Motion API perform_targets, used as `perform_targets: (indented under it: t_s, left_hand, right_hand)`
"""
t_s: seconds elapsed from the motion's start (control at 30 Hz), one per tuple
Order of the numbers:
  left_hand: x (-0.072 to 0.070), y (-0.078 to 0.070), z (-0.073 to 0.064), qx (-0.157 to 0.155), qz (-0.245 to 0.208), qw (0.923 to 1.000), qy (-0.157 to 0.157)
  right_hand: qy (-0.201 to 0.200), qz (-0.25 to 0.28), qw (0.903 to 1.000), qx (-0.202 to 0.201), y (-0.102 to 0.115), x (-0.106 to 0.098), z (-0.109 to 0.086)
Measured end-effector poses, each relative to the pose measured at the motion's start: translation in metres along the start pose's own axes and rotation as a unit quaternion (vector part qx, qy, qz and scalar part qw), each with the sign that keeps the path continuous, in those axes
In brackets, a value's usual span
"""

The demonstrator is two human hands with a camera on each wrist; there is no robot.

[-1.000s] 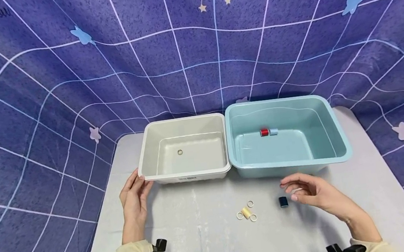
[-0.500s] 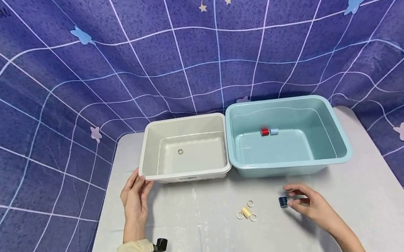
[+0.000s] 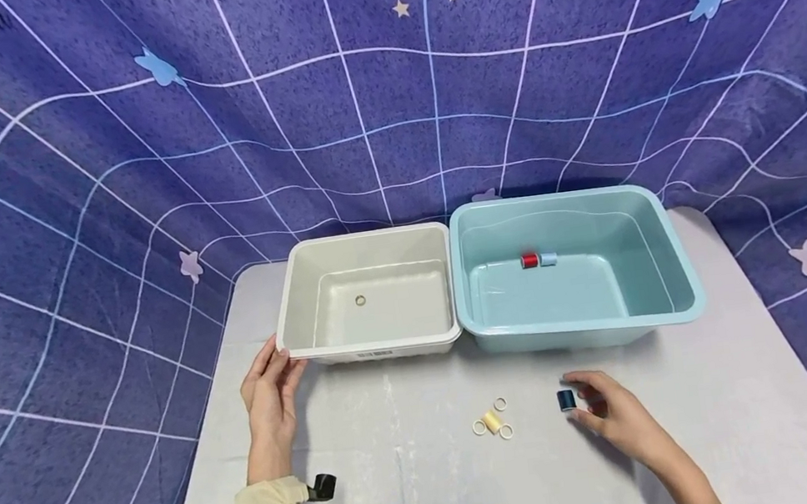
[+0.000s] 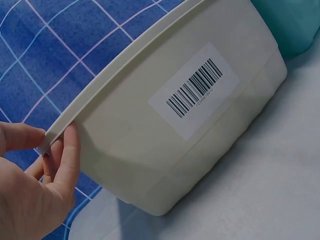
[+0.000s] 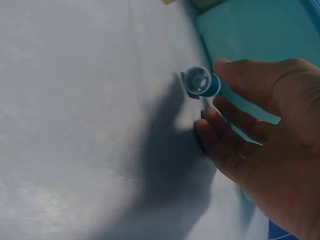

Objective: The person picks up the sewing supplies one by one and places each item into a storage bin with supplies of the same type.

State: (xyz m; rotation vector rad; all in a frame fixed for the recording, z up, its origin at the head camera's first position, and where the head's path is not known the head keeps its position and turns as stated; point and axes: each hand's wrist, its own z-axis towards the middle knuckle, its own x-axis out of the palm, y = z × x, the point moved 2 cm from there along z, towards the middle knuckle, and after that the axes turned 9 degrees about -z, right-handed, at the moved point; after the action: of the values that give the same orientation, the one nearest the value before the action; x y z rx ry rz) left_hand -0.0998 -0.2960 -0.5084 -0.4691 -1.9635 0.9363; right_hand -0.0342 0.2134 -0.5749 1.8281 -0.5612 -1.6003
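Observation:
At the near left corner of the cream plastic bin (image 3: 370, 347), my left hand (image 3: 270, 394) pinches the rim between thumb and fingers, as the left wrist view shows. My right hand (image 3: 615, 411) is beside a dark blue thread spool (image 3: 566, 400) upright on the table. Its thumb and forefinger (image 5: 245, 117) stand either side of the spool, bent but not visibly closed on it. A gold-coloured ring (image 3: 360, 300) lies inside the cream bin. The light blue bin (image 3: 579, 324) holds a red thread spool (image 3: 529, 261) and a pale blue thread spool (image 3: 548, 258).
Between the hands, a yellow thread spool (image 3: 492, 422) lies among three pale rings, one ring (image 3: 500, 403) behind it. The two bins stand side by side at the table's back, against a purple-blue grid-patterned curtain (image 3: 384, 95). A barcode label (image 4: 195, 90) marks the cream bin's front.
My right hand has come down and towards me, bringing thumb and forefinger around the dark blue spool. The spool stays in place. My left hand keeps its hold on the cream bin.

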Motion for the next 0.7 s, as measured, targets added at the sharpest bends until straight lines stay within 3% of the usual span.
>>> perform_targets:
  t_s: [0.13,0.5,0.7]
  left_hand:
    - [0.002,0.002,0.002,0.001,0.004,0.9999,0.01]
    - [0.001,0.0,0.002,-0.006,-0.007,0.9999,-0.009]
    - [0.0,0.0,0.001,-0.005,-0.01,0.9999,-0.009]
  right_hand:
    - [-0.016,-0.025,0.9996,-0.004,-0.002,0.003,-0.001]
    - [-0.05,-0.075,0.9943,-0.057,-0.003,0.01,0.0]
    - [-0.046,-0.072,0.9954,-0.043,-0.003,0.013,0.002]
